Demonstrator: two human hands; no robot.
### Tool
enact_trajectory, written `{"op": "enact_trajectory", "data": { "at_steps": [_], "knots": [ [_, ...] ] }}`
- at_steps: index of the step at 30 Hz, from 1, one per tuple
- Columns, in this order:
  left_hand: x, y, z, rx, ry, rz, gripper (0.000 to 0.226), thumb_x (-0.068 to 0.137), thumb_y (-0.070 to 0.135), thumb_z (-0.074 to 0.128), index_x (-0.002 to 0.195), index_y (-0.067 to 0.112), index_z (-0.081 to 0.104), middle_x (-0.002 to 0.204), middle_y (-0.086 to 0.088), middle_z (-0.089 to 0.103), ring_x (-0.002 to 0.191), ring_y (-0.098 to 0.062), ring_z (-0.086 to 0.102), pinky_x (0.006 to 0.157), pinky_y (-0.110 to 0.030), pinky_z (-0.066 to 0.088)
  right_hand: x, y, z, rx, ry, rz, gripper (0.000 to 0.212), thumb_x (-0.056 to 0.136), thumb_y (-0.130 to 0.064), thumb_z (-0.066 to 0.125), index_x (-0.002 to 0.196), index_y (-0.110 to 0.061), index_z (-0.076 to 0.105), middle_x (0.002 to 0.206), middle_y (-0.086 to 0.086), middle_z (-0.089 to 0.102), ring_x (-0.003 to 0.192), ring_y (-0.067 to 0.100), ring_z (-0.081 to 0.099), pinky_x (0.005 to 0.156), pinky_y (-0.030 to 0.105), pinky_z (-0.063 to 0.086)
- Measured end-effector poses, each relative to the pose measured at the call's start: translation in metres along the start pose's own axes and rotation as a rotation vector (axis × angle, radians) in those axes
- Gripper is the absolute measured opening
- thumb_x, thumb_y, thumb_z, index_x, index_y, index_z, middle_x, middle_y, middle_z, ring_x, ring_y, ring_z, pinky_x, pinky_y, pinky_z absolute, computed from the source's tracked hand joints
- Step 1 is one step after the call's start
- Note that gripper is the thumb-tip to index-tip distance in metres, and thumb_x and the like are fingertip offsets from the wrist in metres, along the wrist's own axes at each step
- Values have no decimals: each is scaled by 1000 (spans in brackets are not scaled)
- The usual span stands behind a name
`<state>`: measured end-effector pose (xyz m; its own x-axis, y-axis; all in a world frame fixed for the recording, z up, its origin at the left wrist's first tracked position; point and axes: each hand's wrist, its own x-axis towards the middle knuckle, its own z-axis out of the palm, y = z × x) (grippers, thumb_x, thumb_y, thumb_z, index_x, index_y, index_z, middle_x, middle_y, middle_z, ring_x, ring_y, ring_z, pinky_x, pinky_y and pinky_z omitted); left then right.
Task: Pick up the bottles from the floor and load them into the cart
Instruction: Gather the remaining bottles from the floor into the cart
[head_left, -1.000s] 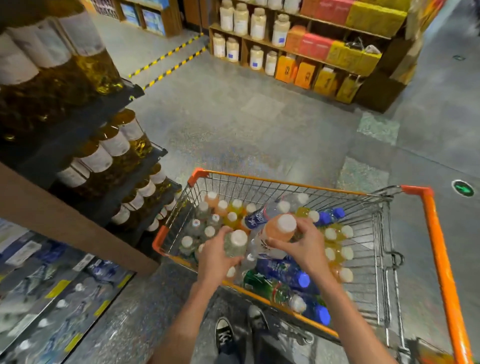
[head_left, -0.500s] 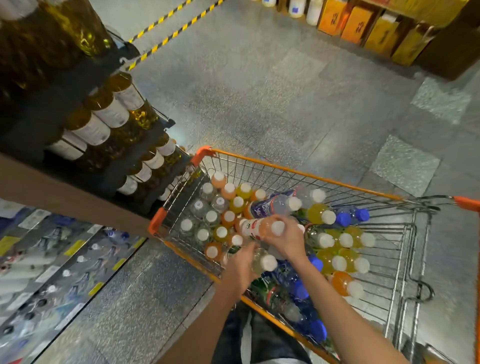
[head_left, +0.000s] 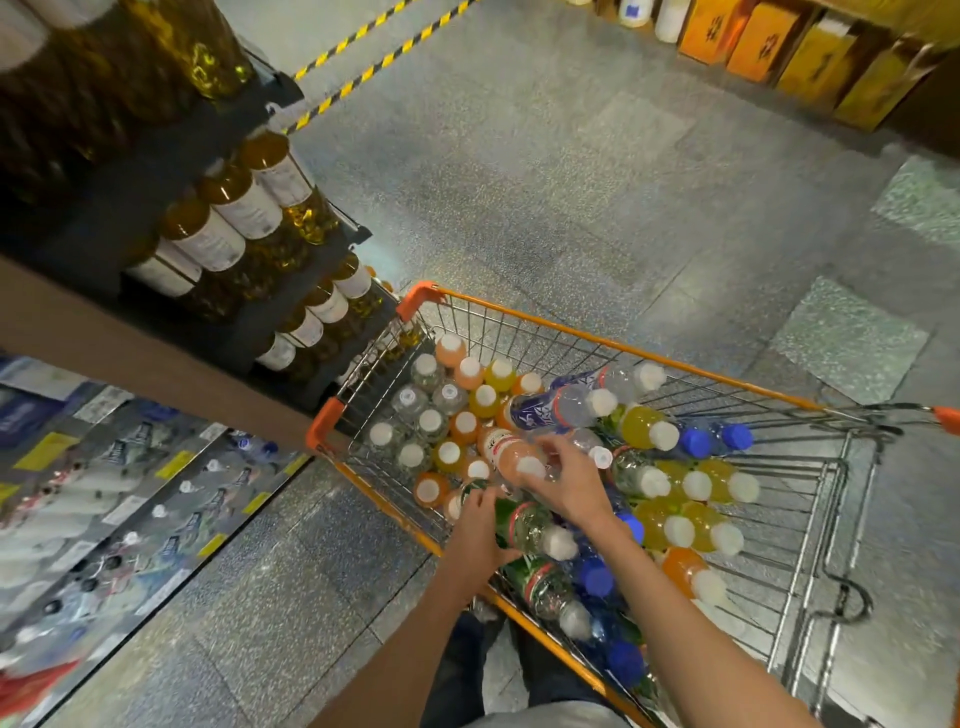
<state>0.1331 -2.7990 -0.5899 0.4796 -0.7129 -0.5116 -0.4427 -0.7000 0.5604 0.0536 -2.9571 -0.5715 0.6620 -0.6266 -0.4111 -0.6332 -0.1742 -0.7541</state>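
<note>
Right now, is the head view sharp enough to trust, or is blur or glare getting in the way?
Head view: cart bottles and both hands sharp; shelf bottles at left smeared by blur and wide-angle stretch; faint glare on the floor.

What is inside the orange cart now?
The cart holds many capped bottles: upright ones at its far-left end, others lying on their sides. Both hands and the top bottles cover whatever lies beneath.

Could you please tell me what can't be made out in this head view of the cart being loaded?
- Left hand: its fingertips are hidden behind the green bottle.
- Cart: its handle end is cut off by the right edge.
- Peach bottle: label too blurred to read.
- Right hand: whether it grips is unclear.
</note>
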Motion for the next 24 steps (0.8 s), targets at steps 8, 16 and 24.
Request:
{"op": "enact_trajectory", "data": {
  "at_steps": [8,16,24],
  "knots": [
    [-5,-7,28,-20,-17,-44,92,59,35,90,135,23,41,126,5,53,117,-15,52,95,-39,51,-8,4,-3,-75,-27,-206,41,84,-33,80,121,-22,70,116,-5,69,102,7,59,94,30,49],
    [-12,6,6,-250,-67,-104,46,72,4,82,113,11,61,102,7,63,97,-9,60,68,0,40,2,-13,10,-630,-417,-392,52,83,-3,71,118,-40,63,144,3,38,129,33,43,103,47,46],
    [0,32,14,-819,-21,-570,53,83,27,78,125,22,46,111,1,60,106,-29,61,84,-51,59,9,-3,-13,-320,-154,-264,53,76,-16,82,125,-17,61,130,7,47,114,26,54,105,43,45]
  ]
}}
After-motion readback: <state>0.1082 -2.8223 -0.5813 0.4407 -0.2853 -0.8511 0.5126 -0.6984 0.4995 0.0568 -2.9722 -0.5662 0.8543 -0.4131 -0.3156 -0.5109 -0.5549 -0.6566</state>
